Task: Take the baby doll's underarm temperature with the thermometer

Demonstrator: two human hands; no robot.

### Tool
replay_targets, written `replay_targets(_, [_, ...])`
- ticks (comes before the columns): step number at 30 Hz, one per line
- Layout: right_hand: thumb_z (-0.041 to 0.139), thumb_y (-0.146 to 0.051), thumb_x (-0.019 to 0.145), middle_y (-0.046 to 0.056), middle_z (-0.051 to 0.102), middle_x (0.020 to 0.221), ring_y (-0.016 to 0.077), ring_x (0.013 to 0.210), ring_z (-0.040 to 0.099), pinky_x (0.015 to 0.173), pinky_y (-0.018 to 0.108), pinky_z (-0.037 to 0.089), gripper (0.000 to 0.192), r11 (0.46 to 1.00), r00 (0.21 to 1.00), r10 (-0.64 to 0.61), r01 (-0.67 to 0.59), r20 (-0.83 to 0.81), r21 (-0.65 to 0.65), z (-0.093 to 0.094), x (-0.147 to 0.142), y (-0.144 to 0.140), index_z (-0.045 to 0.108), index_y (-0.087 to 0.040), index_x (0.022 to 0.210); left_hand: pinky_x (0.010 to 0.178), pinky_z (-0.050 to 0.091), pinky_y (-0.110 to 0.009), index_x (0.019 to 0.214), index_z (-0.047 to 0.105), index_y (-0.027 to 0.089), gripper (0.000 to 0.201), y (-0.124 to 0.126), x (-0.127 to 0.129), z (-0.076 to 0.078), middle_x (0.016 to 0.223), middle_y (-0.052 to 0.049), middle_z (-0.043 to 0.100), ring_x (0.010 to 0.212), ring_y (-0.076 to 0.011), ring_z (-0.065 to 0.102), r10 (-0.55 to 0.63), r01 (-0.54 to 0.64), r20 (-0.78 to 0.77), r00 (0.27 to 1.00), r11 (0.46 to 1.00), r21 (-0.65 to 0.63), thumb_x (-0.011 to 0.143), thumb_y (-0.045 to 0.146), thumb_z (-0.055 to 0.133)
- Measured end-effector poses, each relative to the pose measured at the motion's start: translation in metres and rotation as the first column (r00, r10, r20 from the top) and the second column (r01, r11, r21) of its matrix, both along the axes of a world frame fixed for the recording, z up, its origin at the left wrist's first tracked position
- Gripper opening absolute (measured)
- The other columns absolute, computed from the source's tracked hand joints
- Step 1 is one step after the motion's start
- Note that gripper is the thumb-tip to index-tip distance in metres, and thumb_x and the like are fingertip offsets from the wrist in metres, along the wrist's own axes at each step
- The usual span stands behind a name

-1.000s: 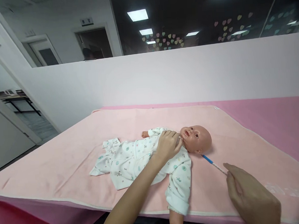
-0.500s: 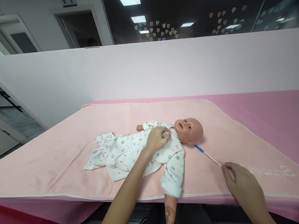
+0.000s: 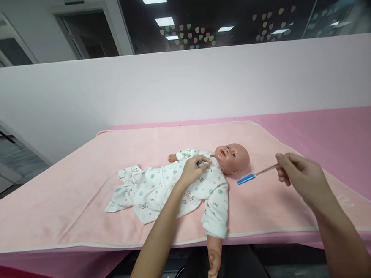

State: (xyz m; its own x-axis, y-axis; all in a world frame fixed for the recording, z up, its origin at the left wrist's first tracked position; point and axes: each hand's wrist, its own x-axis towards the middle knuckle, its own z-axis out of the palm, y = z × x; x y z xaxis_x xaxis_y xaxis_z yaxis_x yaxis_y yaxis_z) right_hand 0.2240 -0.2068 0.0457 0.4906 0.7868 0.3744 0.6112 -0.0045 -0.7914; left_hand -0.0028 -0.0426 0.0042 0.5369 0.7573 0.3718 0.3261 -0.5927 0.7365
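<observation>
A baby doll in a white printed outfit lies on its back, with its bald head to the right. My left hand rests on its chest; the fingers are curled and pinch the cloth at the collar. Over the blanket to the right of the doll's head, my right hand is closed on the end of a thin thermometer. This has a slim clear stem and a blue end, which points left toward the doll's neck and shoulder without touching.
A pale pink blanket covers the table over a darker pink cloth. Behind stands a white partition with dark glass above. The doll's near forearm hangs over the table's front edge.
My right hand has lifted the thermometer off the blanket and turned it closer to level. My left hand stays on the doll's chest. The view has shifted slightly right.
</observation>
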Motion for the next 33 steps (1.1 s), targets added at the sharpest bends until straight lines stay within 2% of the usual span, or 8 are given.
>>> replay_targets(4, [0.055, -0.043, 0.077, -0.006, 0.029, 0.045, 0.0062, 0.040, 0.027, 0.039, 0.022, 0.024, 0.042, 0.980, 0.954, 0.191, -0.173, -0.231, 0.096, 0.024, -0.005, 0.027, 0.032, -0.020, 0.050, 0.073, 0.043, -0.026, 0.090, 0.066, 0.020, 0.021, -0.001, 0.000, 0.001, 0.091, -0.001, 0.066, 0.080, -0.0149, 0.057, 0.024, -0.024, 0.001, 1.000, 1.000, -0.010, 0.073, 0.023, 0.053])
replay_targets(7, [0.054, -0.041, 0.078, -0.008, 0.024, 0.042, 0.0052, 0.038, 0.021, 0.038, 0.022, 0.019, 0.044, 0.935, 0.834, 0.344, -0.344, -0.431, 0.082, 0.030, -0.014, 0.040, 0.026, -0.021, 0.049, 0.071, 0.043, -0.025, 0.089, 0.066, 0.021, 0.021, -0.001, 0.000, 0.000, 0.088, 0.001, 0.066, 0.077, -0.0139, 0.057, 0.044, -0.044, 0.002, 0.999, 0.999, 0.015, 0.073, 0.023, 0.053])
replay_targets(9, [0.054, -0.041, 0.078, -0.008, 0.023, 0.042, 0.0047, 0.038, 0.020, 0.038, 0.022, 0.017, 0.046, 0.920, 0.782, 0.373, -0.383, -0.500, 0.087, 0.031, -0.020, 0.045, 0.026, -0.021, 0.048, 0.069, 0.043, -0.024, 0.089, 0.066, 0.022, 0.020, 0.000, 0.000, -0.002, 0.088, 0.002, 0.066, 0.076, -0.0135, 0.056, 0.045, -0.045, -0.001, 0.999, 0.998, 0.035, 0.073, 0.023, 0.054])
replay_targets(18, [0.054, -0.041, 0.079, -0.008, 0.024, 0.040, 0.0037, 0.036, 0.020, 0.036, 0.021, 0.018, 0.046, 0.845, 0.667, 0.458, -0.532, -0.588, 0.055, 0.042, -0.039, 0.054, 0.025, -0.021, 0.049, 0.071, 0.043, -0.025, 0.089, 0.066, 0.022, 0.020, -0.001, 0.001, 0.000, 0.090, 0.002, 0.067, 0.078, -0.0142, 0.057, 0.056, -0.055, -0.021, 0.998, 0.998, 0.035, 0.073, 0.024, 0.054])
replay_targets(27, [0.052, -0.040, 0.080, -0.008, 0.025, 0.039, 0.0033, 0.035, 0.021, 0.036, 0.021, 0.017, 0.045, 0.854, 0.706, 0.449, -0.519, -0.547, 0.033, 0.045, -0.046, 0.054, 0.029, -0.020, 0.047, 0.073, 0.044, -0.026, 0.088, 0.066, 0.021, 0.019, 0.000, 0.003, 0.000, 0.089, 0.000, 0.066, 0.078, -0.0152, 0.057, 0.055, -0.055, -0.020, 0.998, 0.998, 0.038, 0.074, 0.023, 0.055])
replay_targets(30, [0.053, -0.040, 0.080, -0.008, 0.025, 0.038, 0.0034, 0.035, 0.021, 0.036, 0.021, 0.017, 0.045, 0.874, 0.720, 0.431, -0.483, -0.545, 0.053, 0.045, -0.046, 0.049, 0.031, -0.020, 0.047, 0.076, 0.044, -0.029, 0.084, 0.065, 0.021, 0.014, -0.012, 0.004, 0.009, 0.084, -0.001, 0.065, 0.080, -0.0156, 0.056, 0.112, -0.146, 0.192, 0.975, 0.974, 0.173, 0.074, 0.020, 0.055])
replay_targets(32, [0.053, -0.041, 0.080, -0.008, 0.025, 0.038, 0.0034, 0.035, 0.021, 0.036, 0.021, 0.017, 0.045, 0.883, 0.718, 0.421, -0.463, -0.553, 0.072, 0.044, -0.045, 0.046, 0.030, -0.020, 0.047, 0.080, 0.045, -0.032, 0.084, 0.064, 0.021, 0.012, -0.038, 0.001, 0.018, 0.082, -0.002, 0.063, 0.082, -0.0158, 0.057, 0.161, -0.306, 0.468, 0.869, 0.918, 0.252, 0.077, 0.022, 0.054])
replay_targets(33, [0.054, -0.040, 0.080, -0.008, 0.024, 0.038, 0.0033, 0.035, 0.021, 0.036, 0.021, 0.017, 0.046, 0.896, 0.731, 0.407, -0.435, -0.547, 0.085, 0.043, -0.044, 0.045, 0.030, -0.020, 0.047, 0.079, 0.046, -0.032, 0.085, 0.063, 0.021, 0.012, -0.057, -0.003, 0.022, 0.082, -0.002, 0.062, 0.082, -0.0160, 0.057, 0.183, -0.400, 0.615, 0.767, 0.886, 0.236, 0.079, 0.024, 0.053])
